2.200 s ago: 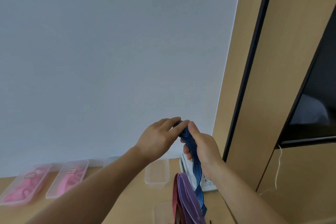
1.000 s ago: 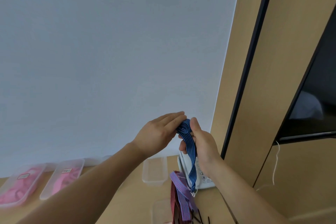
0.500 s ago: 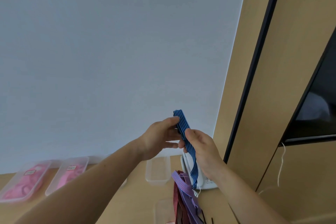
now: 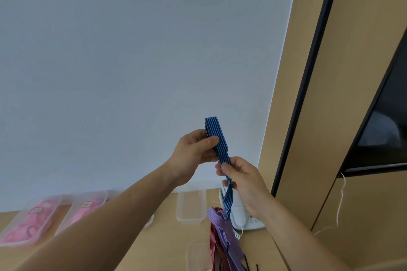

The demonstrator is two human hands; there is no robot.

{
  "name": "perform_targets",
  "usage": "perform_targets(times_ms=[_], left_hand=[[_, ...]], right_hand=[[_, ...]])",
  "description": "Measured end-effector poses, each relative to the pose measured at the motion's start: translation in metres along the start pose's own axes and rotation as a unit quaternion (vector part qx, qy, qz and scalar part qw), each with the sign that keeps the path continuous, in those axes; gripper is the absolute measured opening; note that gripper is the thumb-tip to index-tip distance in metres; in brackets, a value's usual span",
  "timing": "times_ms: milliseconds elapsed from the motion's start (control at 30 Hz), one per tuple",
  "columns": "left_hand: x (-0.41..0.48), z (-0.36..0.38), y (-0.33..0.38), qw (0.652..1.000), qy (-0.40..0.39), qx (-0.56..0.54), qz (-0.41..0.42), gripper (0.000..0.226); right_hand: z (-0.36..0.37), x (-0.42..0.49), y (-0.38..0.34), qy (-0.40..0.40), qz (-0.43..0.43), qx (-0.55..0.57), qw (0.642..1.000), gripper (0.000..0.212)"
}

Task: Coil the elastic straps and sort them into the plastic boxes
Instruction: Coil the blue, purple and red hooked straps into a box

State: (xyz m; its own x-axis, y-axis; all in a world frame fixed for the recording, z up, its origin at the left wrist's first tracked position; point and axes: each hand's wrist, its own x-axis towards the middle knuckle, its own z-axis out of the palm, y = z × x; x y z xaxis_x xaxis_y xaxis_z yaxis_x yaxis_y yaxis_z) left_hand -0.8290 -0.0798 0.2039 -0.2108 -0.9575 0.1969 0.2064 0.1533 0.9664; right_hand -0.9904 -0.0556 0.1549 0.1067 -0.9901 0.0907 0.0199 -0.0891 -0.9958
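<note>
I hold a blue striped elastic strap [image 4: 217,136] up in front of the wall. My left hand [image 4: 193,152] pinches its folded upper part, which sticks up above my fingers. Lower down, my right hand [image 4: 242,179] grips the same strap, and its tail hangs to the desk. Purple [image 4: 229,242] and red [image 4: 214,246] straps lie heaped below. An empty clear plastic box [image 4: 190,205] stands at the wall. Two lidded boxes [image 4: 30,220] [image 4: 82,209] with pink contents sit at the left.
A white desk telephone [image 4: 242,213] sits by the wooden panel on the right. Another clear box [image 4: 197,255] lies at the bottom edge under the straps. A dark screen [image 4: 385,121] hangs on the right panel, with a white cord [image 4: 340,200] below it.
The small coil at my fingertips has become a flat folded length standing above my left hand. My right hand has slid lower down the strap, and the hanging tail is shorter.
</note>
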Motion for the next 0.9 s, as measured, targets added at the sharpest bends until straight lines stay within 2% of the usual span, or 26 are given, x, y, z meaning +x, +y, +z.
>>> perform_targets(times_ms=[267, 433, 600, 667, 767, 833, 900], left_hand=[[0.003, -0.003, 0.011, 0.998, -0.012, -0.032, 0.046, 0.026], [0.003, -0.006, 0.021, 0.996, -0.003, -0.059, 0.073, 0.023], [-0.001, -0.009, 0.016, 0.996, -0.031, -0.043, 0.072, 0.022], [-0.001, -0.014, 0.008, 0.998, -0.002, 0.007, 0.064, 0.026], [0.003, -0.026, -0.006, 0.990, 0.084, 0.103, 0.049, 0.025], [0.004, -0.031, -0.015, 0.980, 0.118, 0.156, 0.040, 0.025], [0.004, -0.032, -0.020, 0.976, 0.132, 0.170, 0.041, 0.027]], right_hand=[[0.008, 0.004, -0.005, 0.039, -0.001, -0.031, 0.999, 0.021], [0.014, 0.003, -0.002, -0.007, 0.014, -0.029, 0.999, 0.016], [0.013, 0.005, 0.008, -0.012, 0.037, -0.089, 0.995, 0.012], [0.011, 0.005, 0.012, -0.018, 0.039, -0.045, 0.998, 0.012], [0.009, 0.003, 0.018, -0.002, 0.017, 0.009, 1.000, 0.019], [0.009, 0.004, 0.022, -0.012, 0.013, 0.013, 1.000, 0.023], [0.009, 0.006, 0.027, -0.037, 0.024, -0.001, 0.999, 0.018]])
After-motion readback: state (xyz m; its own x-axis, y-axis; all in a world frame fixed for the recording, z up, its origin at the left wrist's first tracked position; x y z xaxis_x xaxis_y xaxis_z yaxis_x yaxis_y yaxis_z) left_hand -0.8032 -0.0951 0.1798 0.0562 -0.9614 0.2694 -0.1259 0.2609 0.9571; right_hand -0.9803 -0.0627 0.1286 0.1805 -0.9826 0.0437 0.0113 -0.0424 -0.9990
